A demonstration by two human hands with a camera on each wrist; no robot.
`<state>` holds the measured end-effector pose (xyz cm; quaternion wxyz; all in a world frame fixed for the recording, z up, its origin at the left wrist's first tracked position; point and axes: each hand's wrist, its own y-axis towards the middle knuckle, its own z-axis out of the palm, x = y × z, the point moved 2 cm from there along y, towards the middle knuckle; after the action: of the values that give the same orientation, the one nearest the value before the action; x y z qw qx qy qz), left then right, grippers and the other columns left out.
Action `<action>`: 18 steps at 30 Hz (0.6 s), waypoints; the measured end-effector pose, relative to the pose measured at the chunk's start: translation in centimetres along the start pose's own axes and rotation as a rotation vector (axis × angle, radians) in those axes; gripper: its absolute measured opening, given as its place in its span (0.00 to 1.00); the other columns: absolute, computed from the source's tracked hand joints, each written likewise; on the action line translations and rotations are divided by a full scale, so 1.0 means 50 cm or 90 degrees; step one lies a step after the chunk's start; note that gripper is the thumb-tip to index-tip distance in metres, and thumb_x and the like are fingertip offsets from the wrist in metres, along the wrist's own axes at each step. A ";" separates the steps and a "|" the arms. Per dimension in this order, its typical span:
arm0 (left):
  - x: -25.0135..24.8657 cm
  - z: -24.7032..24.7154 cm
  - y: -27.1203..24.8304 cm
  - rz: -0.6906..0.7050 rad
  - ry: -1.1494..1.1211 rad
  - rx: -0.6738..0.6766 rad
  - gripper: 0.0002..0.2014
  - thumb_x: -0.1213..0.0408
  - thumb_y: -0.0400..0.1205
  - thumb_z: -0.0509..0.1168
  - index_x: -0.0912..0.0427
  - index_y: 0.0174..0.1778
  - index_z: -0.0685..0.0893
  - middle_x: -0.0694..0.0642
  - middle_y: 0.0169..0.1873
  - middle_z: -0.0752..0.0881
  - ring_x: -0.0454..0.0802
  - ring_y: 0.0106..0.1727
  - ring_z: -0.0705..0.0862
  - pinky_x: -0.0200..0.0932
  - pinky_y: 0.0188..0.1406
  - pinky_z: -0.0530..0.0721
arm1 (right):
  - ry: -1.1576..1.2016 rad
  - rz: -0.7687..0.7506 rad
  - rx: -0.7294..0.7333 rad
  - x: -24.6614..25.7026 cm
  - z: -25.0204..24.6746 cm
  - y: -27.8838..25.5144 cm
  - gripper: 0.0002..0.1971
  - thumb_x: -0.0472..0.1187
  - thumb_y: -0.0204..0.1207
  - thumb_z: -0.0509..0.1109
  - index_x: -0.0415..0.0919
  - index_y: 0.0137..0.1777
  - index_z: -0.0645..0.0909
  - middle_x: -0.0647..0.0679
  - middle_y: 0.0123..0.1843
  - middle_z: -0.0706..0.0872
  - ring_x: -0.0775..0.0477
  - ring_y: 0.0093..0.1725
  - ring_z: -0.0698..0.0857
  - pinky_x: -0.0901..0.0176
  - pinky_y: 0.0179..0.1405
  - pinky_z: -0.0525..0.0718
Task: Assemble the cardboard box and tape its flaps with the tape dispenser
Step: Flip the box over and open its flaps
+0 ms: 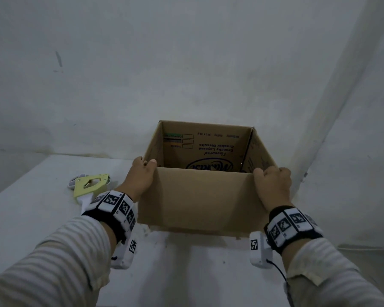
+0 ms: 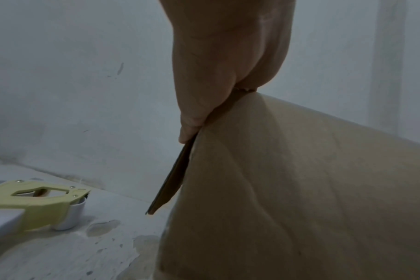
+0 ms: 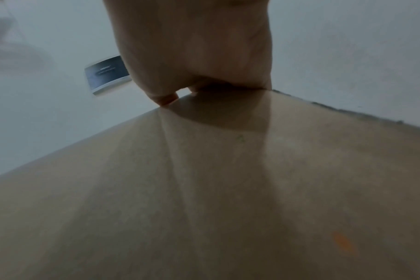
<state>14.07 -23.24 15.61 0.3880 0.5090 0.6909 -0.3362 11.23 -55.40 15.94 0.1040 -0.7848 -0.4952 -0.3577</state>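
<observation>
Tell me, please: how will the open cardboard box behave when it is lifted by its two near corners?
The cardboard box probably lifts easily: it looks empty inside. Its walls may flex or skew, since the top is open and untaped. The left hand and right hand grip the rim corners, which likely steadies it.

the person is wearing a long-sleeved shirt in pale grey and cream stripes (image 1: pixel 60 258), and each wrist is carrying a black strap set with white blocks printed with black square markers (image 1: pixel 116 203), a white camera box (image 1: pixel 258 249) hanging below, a thin black cable trailing from the right one.
</observation>
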 end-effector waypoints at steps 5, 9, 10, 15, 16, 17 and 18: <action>-0.011 0.008 0.030 0.005 -0.007 0.020 0.30 0.49 0.87 0.50 0.60 0.82 0.54 0.62 0.79 0.65 0.62 0.77 0.68 0.54 0.73 0.67 | -0.016 -0.001 -0.036 0.002 0.009 0.022 0.16 0.45 0.77 0.60 0.31 0.53 0.79 0.31 0.65 0.72 0.28 0.63 0.72 0.41 0.67 0.70; -0.025 0.024 0.046 0.014 -0.005 0.022 0.29 0.51 0.87 0.50 0.61 0.82 0.54 0.62 0.78 0.66 0.61 0.76 0.68 0.52 0.71 0.67 | -0.008 0.005 -0.043 -0.001 0.009 0.039 0.16 0.44 0.78 0.59 0.31 0.55 0.80 0.31 0.67 0.71 0.28 0.66 0.70 0.41 0.68 0.69; -0.025 0.026 0.050 0.015 -0.005 0.023 0.29 0.51 0.87 0.50 0.61 0.82 0.54 0.62 0.78 0.66 0.61 0.75 0.68 0.52 0.71 0.68 | -0.009 0.003 -0.039 0.000 0.010 0.044 0.16 0.44 0.78 0.59 0.32 0.55 0.80 0.31 0.68 0.70 0.28 0.66 0.70 0.41 0.69 0.68; -0.020 0.033 0.076 0.010 -0.017 0.012 0.28 0.52 0.87 0.50 0.61 0.81 0.57 0.65 0.75 0.69 0.63 0.72 0.71 0.55 0.71 0.70 | -0.026 0.001 -0.011 0.006 0.019 0.066 0.18 0.45 0.79 0.58 0.32 0.57 0.79 0.31 0.69 0.69 0.28 0.67 0.69 0.41 0.70 0.67; -0.021 0.035 0.081 0.008 -0.018 0.010 0.27 0.53 0.87 0.49 0.61 0.81 0.57 0.65 0.75 0.69 0.63 0.72 0.71 0.56 0.71 0.70 | -0.030 0.002 -0.004 0.007 0.021 0.072 0.18 0.46 0.79 0.57 0.32 0.57 0.79 0.31 0.69 0.69 0.28 0.68 0.69 0.41 0.70 0.67; -0.023 0.039 0.086 0.007 -0.020 0.010 0.27 0.53 0.87 0.49 0.61 0.81 0.57 0.65 0.74 0.69 0.64 0.72 0.71 0.56 0.72 0.70 | -0.035 0.001 0.002 0.007 0.022 0.078 0.18 0.46 0.80 0.57 0.33 0.57 0.79 0.31 0.68 0.69 0.29 0.68 0.68 0.42 0.70 0.67; -0.025 0.042 0.090 0.007 -0.022 0.011 0.27 0.53 0.87 0.49 0.61 0.81 0.57 0.65 0.74 0.69 0.64 0.72 0.71 0.57 0.72 0.70 | -0.040 -0.001 0.007 0.007 0.023 0.086 0.18 0.46 0.80 0.57 0.33 0.57 0.78 0.31 0.68 0.69 0.29 0.68 0.68 0.42 0.70 0.67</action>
<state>19.07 -24.43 15.39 0.3973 0.5101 0.6785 -0.3487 15.50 -56.63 16.16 0.0928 -0.7945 -0.5011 -0.3303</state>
